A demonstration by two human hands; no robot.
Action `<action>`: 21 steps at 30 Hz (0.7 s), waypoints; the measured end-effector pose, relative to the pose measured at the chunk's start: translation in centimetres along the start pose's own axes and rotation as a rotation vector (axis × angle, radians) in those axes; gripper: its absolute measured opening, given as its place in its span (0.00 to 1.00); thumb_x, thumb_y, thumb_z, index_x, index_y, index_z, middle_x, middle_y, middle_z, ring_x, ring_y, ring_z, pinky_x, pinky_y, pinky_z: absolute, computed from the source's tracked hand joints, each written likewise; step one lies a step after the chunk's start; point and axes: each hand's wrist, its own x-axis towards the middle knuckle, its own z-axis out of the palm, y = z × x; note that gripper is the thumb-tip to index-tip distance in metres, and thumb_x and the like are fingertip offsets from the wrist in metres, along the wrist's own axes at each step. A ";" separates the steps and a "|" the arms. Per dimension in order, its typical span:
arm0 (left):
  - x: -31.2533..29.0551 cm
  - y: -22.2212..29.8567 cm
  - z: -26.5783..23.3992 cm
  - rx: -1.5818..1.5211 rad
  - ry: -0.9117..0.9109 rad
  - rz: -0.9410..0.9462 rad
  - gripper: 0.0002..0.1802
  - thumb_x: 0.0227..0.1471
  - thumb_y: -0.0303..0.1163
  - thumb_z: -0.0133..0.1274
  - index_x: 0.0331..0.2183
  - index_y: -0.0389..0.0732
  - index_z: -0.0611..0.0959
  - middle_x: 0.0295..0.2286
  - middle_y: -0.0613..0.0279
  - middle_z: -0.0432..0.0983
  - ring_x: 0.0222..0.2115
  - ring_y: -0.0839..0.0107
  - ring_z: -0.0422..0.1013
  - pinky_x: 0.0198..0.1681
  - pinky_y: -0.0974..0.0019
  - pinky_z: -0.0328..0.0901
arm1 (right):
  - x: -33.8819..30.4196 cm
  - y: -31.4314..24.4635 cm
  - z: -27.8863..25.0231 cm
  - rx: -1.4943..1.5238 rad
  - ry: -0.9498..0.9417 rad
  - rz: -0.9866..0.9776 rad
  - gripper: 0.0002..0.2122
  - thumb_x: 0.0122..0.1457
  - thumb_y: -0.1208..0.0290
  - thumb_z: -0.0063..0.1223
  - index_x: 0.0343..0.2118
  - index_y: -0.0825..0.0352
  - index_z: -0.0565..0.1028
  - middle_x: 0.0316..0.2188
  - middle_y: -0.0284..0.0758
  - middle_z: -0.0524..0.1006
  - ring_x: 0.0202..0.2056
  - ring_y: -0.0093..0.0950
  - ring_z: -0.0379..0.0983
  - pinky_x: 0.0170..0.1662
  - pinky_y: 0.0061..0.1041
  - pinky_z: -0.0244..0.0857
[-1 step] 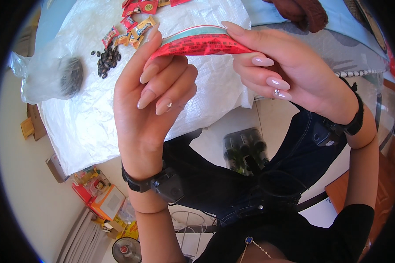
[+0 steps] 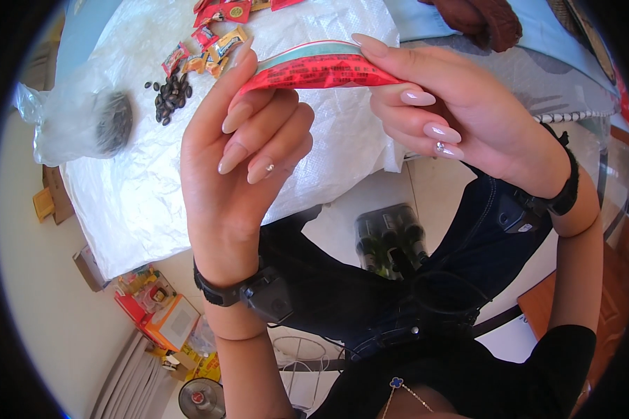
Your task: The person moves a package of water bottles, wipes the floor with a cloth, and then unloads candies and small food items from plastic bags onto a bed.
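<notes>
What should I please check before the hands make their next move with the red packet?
1. Left hand on the packet's left end: ok, fingers grip it.
2. Right hand on its right end: ok, thumb and fingers pinch it.
3. Red packet still sealed: cannot tell, the fingers cover its ends.
4. One hand free for something else: not ok, both hold the packet.
5. Dark seeds resting on the white sheet: ok, mostly in a loose pile.
6. Clear plastic bag closed: cannot tell from this view.
</notes>
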 end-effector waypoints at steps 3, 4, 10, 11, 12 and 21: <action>0.0 0.0 0.0 -0.006 -0.006 0.000 0.24 0.55 0.36 0.32 0.08 0.49 0.58 0.04 0.75 0.51 0.08 0.82 0.48 0.13 0.78 0.43 | 0.0 0.0 -0.1 0.014 -0.003 0.008 0.21 0.59 0.57 0.32 0.10 0.58 0.54 0.04 0.24 0.56 0.05 0.13 0.48 0.11 0.10 0.43; 0.0 0.0 0.0 -0.001 -0.010 0.000 0.24 0.55 0.36 0.32 0.08 0.49 0.58 0.04 0.75 0.51 0.08 0.82 0.48 0.12 0.78 0.43 | 0.1 0.1 -0.2 0.015 -0.004 0.008 0.21 0.59 0.57 0.32 0.10 0.58 0.54 0.04 0.24 0.56 0.05 0.13 0.48 0.11 0.10 0.43; 0.1 -0.1 0.2 0.028 0.028 0.019 0.24 0.54 0.37 0.32 0.08 0.49 0.57 0.03 0.75 0.50 0.08 0.81 0.48 0.12 0.78 0.43 | 0.2 0.5 -1.0 -0.088 -0.039 -0.052 0.20 0.59 0.57 0.30 0.11 0.58 0.54 0.04 0.24 0.57 0.06 0.12 0.48 0.11 0.10 0.43; 0.1 -0.1 0.3 0.032 0.043 0.029 0.24 0.54 0.37 0.32 0.07 0.49 0.57 0.03 0.75 0.50 0.08 0.81 0.48 0.12 0.78 0.43 | 0.2 0.5 -1.0 -0.107 -0.039 -0.056 0.20 0.59 0.57 0.30 0.11 0.58 0.54 0.04 0.24 0.56 0.06 0.12 0.48 0.12 0.10 0.44; 0.0 -0.1 0.5 0.033 0.044 0.030 0.24 0.54 0.37 0.32 0.07 0.49 0.57 0.03 0.75 0.50 0.08 0.81 0.48 0.12 0.78 0.43 | 0.2 0.5 -0.9 -0.126 -0.039 -0.060 0.20 0.59 0.57 0.30 0.11 0.58 0.54 0.04 0.24 0.56 0.06 0.12 0.48 0.12 0.10 0.44; -0.3 -0.3 0.8 0.187 0.059 0.135 0.25 0.53 0.36 0.35 0.06 0.51 0.56 0.02 0.76 0.49 0.06 0.83 0.46 0.14 0.78 0.43 | -0.1 0.3 -0.4 -0.255 -0.042 -0.142 0.22 0.59 0.56 0.30 0.10 0.60 0.54 0.04 0.26 0.56 0.07 0.13 0.50 0.12 0.11 0.46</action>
